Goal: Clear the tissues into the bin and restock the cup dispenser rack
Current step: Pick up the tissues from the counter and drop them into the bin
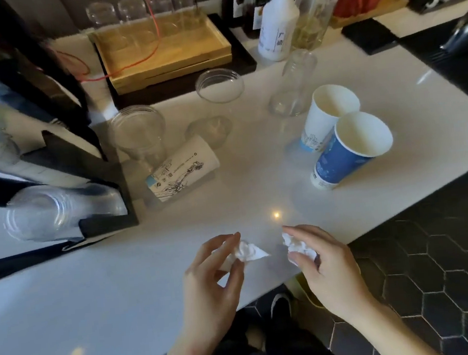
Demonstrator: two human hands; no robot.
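Observation:
My left hand [214,282] pinches a crumpled white tissue [247,252] just above the white counter's front edge. My right hand [325,265] grips a second crumpled tissue [296,247] beside it. Further back, a white printed paper cup [182,171] lies on its side. A white paper cup [328,115] and a blue paper cup [347,150] stand tilted at the right. Clear plastic cups [138,135] stand near the black cup dispenser rack [79,160] at the left, where a stack of clear cups [44,212] pokes out. No bin is in view.
A wooden tray [163,52] with upturned glasses sits at the back. A white bottle [276,21] and a clear bottle [315,9] stand behind a glass jar [294,85]. A clear lid-like cup [219,85] rests mid-counter. Dark hexagon floor tiles [435,258] lie below the counter's edge.

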